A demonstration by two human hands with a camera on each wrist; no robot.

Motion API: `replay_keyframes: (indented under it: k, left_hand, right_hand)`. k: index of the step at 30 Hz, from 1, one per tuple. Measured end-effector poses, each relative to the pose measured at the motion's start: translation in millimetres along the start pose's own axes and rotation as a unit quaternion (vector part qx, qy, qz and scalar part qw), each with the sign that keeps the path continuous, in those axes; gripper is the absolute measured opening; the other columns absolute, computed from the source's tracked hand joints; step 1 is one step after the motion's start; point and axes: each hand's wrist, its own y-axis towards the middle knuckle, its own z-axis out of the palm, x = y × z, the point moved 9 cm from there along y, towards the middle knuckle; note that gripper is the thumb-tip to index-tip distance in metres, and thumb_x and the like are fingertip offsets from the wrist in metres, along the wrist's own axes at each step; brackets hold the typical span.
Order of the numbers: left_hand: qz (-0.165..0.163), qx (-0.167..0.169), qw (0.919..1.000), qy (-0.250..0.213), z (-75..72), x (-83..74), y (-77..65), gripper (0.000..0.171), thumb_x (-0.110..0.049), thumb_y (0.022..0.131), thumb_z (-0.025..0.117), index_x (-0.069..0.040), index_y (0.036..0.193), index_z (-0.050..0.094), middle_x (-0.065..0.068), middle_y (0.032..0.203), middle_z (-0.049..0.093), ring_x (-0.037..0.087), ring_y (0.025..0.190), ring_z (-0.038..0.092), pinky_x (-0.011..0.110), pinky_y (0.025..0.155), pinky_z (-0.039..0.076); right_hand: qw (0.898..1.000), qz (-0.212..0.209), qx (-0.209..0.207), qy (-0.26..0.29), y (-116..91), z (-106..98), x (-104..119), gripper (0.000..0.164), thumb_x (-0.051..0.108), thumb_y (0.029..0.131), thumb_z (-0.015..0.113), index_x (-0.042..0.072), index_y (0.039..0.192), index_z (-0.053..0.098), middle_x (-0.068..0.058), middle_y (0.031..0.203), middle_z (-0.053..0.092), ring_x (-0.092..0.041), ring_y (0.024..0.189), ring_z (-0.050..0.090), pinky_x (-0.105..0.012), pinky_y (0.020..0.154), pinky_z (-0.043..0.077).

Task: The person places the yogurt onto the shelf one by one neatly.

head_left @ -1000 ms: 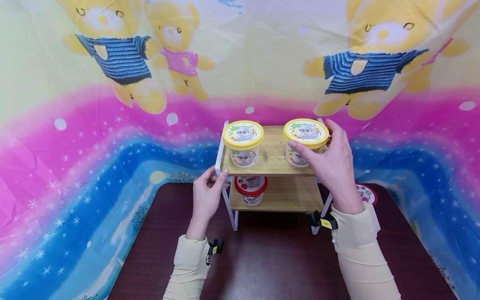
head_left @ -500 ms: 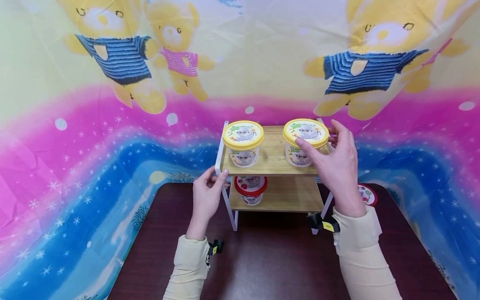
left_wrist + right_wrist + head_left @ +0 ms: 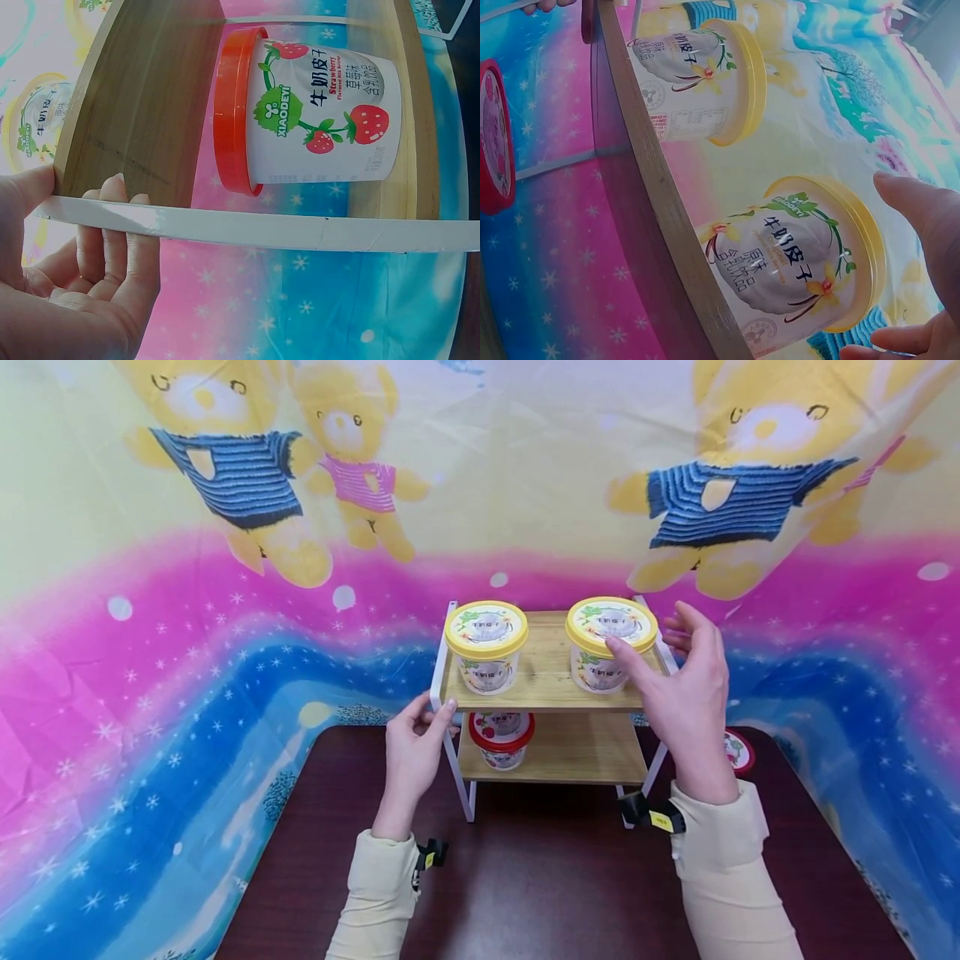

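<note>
A small two-tier wooden shelf rack with white metal sides stands on the table. My left hand grips its left front corner; in the left wrist view the thumb lies at the upper board and the fingers curl round the white bar. Two paper cups with yellow lids sit upright on the top tier, the left cup and the right cup. Beside the right one is my right hand, thumb and fingers spread, with a gap to the cup in the right wrist view.
A red-lidded strawberry cup stands at the left of the lower tier. Another red lid shows behind my right forearm, on the dark table. A cloth backdrop printed with bears hangs close behind the rack.
My right hand has let go of the right yellow-lidded cup and drawn away to the right, its fingers spreading. The cups stay put, and my left hand keeps its grip on the rack.
</note>
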Motion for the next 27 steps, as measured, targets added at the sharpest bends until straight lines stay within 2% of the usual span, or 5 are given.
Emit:
replay_keyframes:
  k: [6,10,27]
  left_hand:
    - [0.004,-0.001,1.0000,0.001,-0.2,0.4,0.7,0.041,-0.036,0.097,0.072,-0.007,0.126,0.070,0.011,0.080,0.064,0.024,0.074,0.070,0.033,0.072,0.059]
    - [0.004,-0.002,1.0000,-0.001,0.0,0.5,0.7,0.040,-0.034,0.097,0.072,-0.006,0.126,0.070,0.011,0.080,0.064,0.024,0.073,0.070,0.032,0.071,0.059]
    - [0.001,-0.003,1.0000,-0.008,-0.4,0.2,0.7,0.037,-0.030,0.098,0.072,-0.006,0.126,0.070,0.012,0.079,0.064,0.024,0.072,0.070,0.031,0.070,0.059]
  right_hand:
    - [0.999,-0.021,-0.022,0.015,-3.7,-6.2,-0.6,0.086,0.053,0.086,0.078,0.018,0.154,0.040,-0.003,0.144,0.049,-0.017,0.132,0.046,-0.037,0.109,0.038]
    - [0.999,-0.033,-0.034,0.015,-5.5,-12.2,-0.4,0.083,0.050,0.087,0.079,0.016,0.153,0.042,-0.005,0.141,0.051,-0.018,0.129,0.049,-0.037,0.109,0.039]
    - [0.997,-0.044,-0.061,0.031,-12.7,-32.3,-8.3,0.074,0.038,0.089,0.080,0.020,0.151,0.045,-0.003,0.139,0.052,-0.020,0.126,0.051,-0.030,0.107,0.038]
